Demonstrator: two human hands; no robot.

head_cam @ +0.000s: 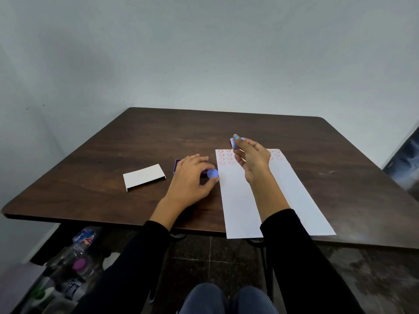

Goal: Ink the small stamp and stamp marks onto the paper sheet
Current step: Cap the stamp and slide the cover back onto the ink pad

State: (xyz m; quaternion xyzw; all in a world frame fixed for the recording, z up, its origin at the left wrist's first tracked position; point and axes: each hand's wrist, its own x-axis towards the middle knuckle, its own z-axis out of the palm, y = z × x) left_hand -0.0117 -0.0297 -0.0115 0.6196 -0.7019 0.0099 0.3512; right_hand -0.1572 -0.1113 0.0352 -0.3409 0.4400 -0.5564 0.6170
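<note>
Rows of red smiley marks fill only the far end of the paper sheet, so most stamping is left. Right hand pinches the small stamp raised above those rows; left hand curls loosely around a blue cap by the purple ink pad on the desk.

Both arms wear long black sleeves ending at the wrists with the left hand and right hand bare, one fingernail is painted light blue, and dark blue trousers cover the knees below the sleeves.
</note>
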